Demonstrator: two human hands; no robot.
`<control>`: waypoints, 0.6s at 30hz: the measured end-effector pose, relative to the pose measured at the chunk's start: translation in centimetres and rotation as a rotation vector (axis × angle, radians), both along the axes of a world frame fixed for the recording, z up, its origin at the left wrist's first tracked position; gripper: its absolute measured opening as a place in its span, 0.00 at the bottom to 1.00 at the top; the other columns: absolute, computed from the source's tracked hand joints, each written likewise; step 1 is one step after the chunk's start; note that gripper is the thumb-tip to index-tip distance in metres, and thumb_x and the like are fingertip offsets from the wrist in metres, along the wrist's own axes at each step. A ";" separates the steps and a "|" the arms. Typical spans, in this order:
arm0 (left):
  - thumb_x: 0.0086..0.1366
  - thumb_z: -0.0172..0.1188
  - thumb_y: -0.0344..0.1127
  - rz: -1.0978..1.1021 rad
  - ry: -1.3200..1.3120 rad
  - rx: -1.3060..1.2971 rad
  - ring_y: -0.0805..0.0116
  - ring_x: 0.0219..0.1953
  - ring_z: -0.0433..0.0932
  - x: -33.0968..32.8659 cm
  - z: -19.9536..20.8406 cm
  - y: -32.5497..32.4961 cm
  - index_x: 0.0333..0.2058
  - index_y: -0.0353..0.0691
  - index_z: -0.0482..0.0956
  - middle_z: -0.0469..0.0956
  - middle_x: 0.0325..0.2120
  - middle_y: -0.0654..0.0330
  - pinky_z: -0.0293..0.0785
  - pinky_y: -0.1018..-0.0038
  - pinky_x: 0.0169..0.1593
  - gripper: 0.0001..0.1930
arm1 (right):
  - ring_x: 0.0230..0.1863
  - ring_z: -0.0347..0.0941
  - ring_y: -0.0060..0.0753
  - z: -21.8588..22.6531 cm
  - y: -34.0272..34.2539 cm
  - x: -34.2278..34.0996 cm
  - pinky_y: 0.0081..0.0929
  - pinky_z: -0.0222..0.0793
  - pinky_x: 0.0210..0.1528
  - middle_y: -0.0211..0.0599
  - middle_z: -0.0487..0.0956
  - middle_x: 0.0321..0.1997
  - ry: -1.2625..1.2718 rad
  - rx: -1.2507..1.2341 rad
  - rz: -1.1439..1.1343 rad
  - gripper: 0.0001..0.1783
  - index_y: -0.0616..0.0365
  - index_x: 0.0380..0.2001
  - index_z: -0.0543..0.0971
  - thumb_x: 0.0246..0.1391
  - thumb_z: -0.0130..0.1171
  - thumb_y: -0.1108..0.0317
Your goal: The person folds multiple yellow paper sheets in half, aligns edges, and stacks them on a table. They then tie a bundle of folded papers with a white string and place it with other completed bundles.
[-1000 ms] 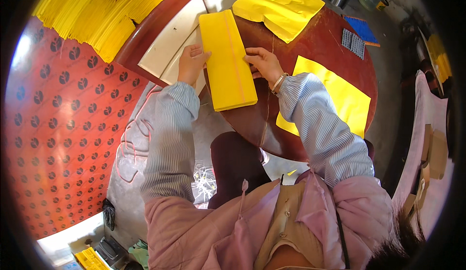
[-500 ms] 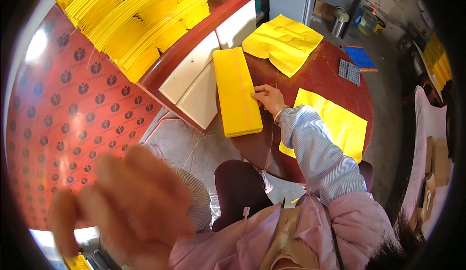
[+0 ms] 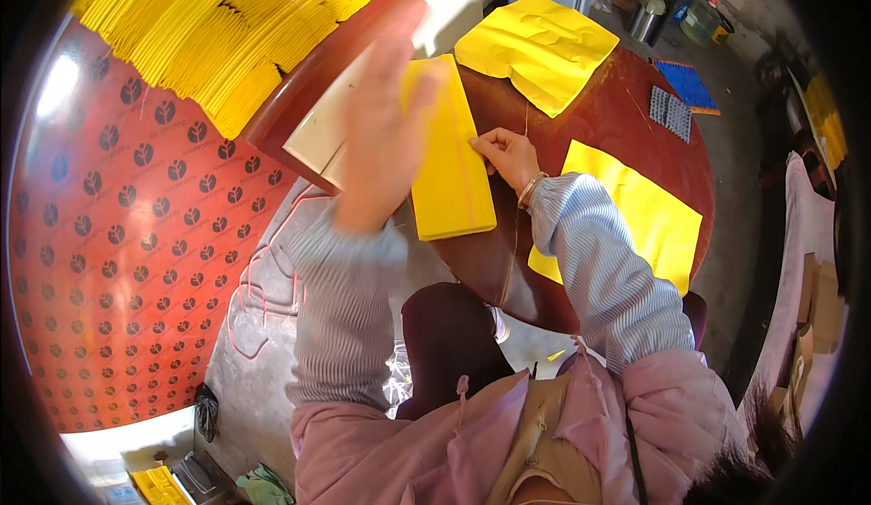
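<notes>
Left hand (image 3: 386,119): raised above the round wooden table (image 3: 626,119), fingers extended, motion-blurred, holding nothing. Right hand (image 3: 508,156): forearm reaching forward, fingertips pinching the right edge of the folded yellow paper strip (image 3: 449,174) lying flat on the table's left part

Round dark-red table (image 3: 626,133), grey concrete floor (image 3: 263,360)

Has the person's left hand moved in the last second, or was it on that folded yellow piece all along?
Yes. The left hand left the folded yellow piece and now hangs blurred above it; the right hand touches its edge.
</notes>
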State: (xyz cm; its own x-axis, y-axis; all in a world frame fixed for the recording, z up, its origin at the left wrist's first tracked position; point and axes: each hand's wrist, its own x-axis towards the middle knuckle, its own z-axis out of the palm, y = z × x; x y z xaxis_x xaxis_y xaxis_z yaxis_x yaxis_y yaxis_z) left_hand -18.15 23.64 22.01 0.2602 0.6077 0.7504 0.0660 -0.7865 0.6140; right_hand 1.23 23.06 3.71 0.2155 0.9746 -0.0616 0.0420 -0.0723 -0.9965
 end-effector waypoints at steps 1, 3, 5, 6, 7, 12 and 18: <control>0.76 0.59 0.44 -0.069 0.198 -0.061 0.51 0.78 0.57 1.1 -2.9 1.3 0.73 0.34 0.63 0.66 0.72 0.45 0.52 0.61 0.78 0.34 | 0.25 0.78 0.19 -0.3 0.0 0.0 0.21 0.76 0.30 0.30 0.85 0.28 0.005 0.010 0.006 0.14 0.62 0.36 0.86 0.61 0.73 0.60; 0.76 0.57 0.52 0.145 0.722 -0.037 0.49 0.81 0.48 3.7 -7.6 4.7 0.75 0.33 0.57 0.58 0.76 0.44 0.44 0.56 0.80 0.39 | 0.24 0.76 0.17 -0.6 0.0 0.0 0.20 0.75 0.30 0.29 0.84 0.26 -0.009 0.018 -0.012 0.15 0.62 0.34 0.85 0.61 0.73 0.60; 0.75 0.55 0.58 0.263 0.915 -0.023 0.47 0.81 0.44 3.4 -11.1 6.3 0.76 0.32 0.53 0.52 0.78 0.43 0.39 0.53 0.81 0.44 | 0.24 0.76 0.17 -0.8 0.0 0.0 0.20 0.74 0.30 0.29 0.84 0.26 -0.005 0.008 -0.005 0.15 0.62 0.34 0.85 0.60 0.73 0.60; 0.75 0.54 0.61 0.324 1.054 -0.050 0.47 0.82 0.41 3.0 -12.4 6.8 0.76 0.32 0.51 0.49 0.79 0.43 0.36 0.52 0.81 0.46 | 0.24 0.76 0.17 -0.9 0.0 0.0 0.20 0.74 0.30 0.30 0.83 0.26 0.010 0.016 0.002 0.15 0.62 0.34 0.85 0.60 0.73 0.59; 0.73 0.52 0.67 0.333 1.071 -0.119 0.44 0.82 0.40 2.7 -13.4 7.3 0.77 0.31 0.49 0.47 0.78 0.39 0.36 0.52 0.81 0.51 | 0.24 0.76 0.17 -0.9 -0.1 0.0 0.20 0.73 0.29 0.30 0.83 0.25 -0.004 -0.002 -0.004 0.15 0.62 0.34 0.85 0.60 0.73 0.60; 0.74 0.55 0.64 0.353 1.002 -0.155 0.33 0.79 0.44 1.6 -16.9 7.1 0.76 0.29 0.51 0.48 0.76 0.30 0.42 0.48 0.79 0.49 | 0.25 0.76 0.17 -1.0 -0.1 -0.2 0.20 0.72 0.28 0.29 0.83 0.25 0.030 -0.046 0.020 0.14 0.61 0.33 0.84 0.61 0.73 0.61; 0.72 0.51 0.72 0.363 1.019 -0.198 0.38 0.81 0.39 1.7 -17.7 7.0 0.77 0.30 0.48 0.46 0.77 0.34 0.36 0.49 0.80 0.54 | 0.26 0.76 0.17 -1.7 -0.3 -0.2 0.20 0.72 0.28 0.28 0.82 0.27 0.062 -0.015 0.013 0.12 0.61 0.35 0.83 0.61 0.73 0.63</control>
State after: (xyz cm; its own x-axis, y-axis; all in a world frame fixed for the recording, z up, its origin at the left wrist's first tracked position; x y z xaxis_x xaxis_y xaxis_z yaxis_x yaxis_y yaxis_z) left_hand -16.47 30.61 4.33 0.4835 0.8595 0.1657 0.8214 -0.5109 0.2534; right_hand 0.98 22.72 2.02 0.1983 0.9761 -0.0892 -0.0183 -0.0873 -0.9960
